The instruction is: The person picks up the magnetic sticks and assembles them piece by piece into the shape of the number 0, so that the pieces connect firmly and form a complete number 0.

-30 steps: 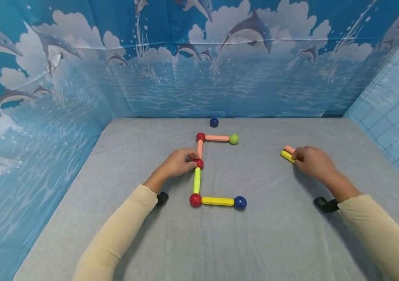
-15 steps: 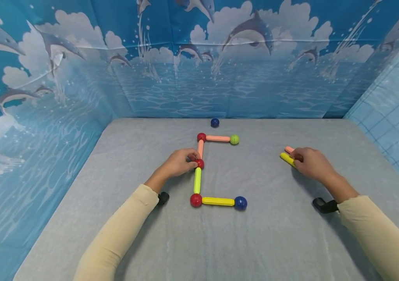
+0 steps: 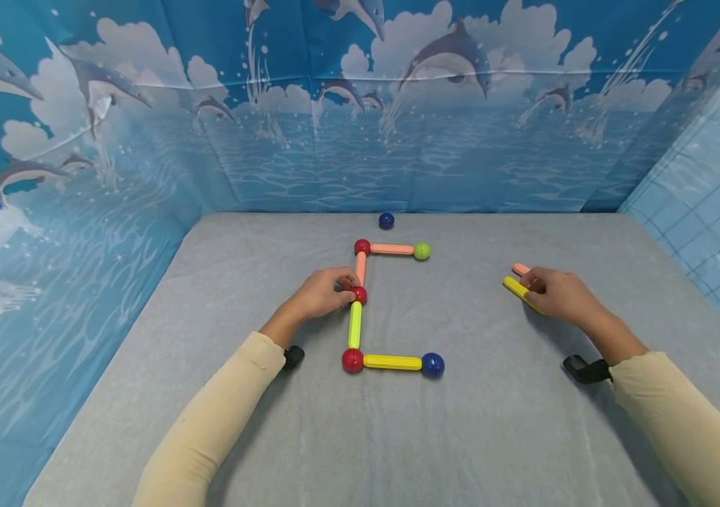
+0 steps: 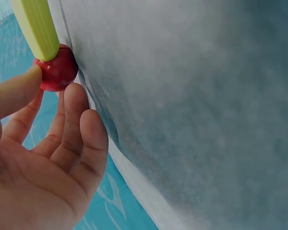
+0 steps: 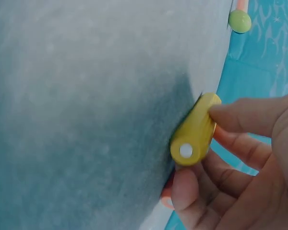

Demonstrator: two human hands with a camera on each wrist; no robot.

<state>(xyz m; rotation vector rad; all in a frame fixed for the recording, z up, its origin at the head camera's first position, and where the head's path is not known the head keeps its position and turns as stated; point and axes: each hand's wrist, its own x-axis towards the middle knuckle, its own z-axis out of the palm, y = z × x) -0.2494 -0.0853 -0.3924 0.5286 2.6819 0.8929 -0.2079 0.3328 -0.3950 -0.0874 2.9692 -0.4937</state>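
Observation:
My left hand (image 3: 321,293) pinches the middle red ball (image 4: 60,73) between thumb and fingers. A lime rod (image 3: 355,325) runs from that ball toward me to another red ball (image 3: 352,360); a salmon rod (image 3: 361,266) leads away from it to a far red ball (image 3: 362,247). On the right, my right hand (image 3: 564,298) holds a loose yellow rod (image 5: 196,130) between thumb and fingers, low over the table. Its near end, with a white dot, faces the right wrist camera. Beside it lies a loose salmon rod (image 3: 519,269), partly hidden by the fingers.
From the far red ball a salmon rod (image 3: 392,249) reaches a green ball (image 3: 421,251). From the near one a yellow rod (image 3: 393,362) reaches a blue ball (image 3: 433,365). A loose blue ball (image 3: 386,221) sits near the grey table's (image 3: 474,436) back edge.
The yellow rod in my right hand has shifted slightly toward me and left, widening its gap from the loose salmon rod. My left hand stays on the middle red ball.

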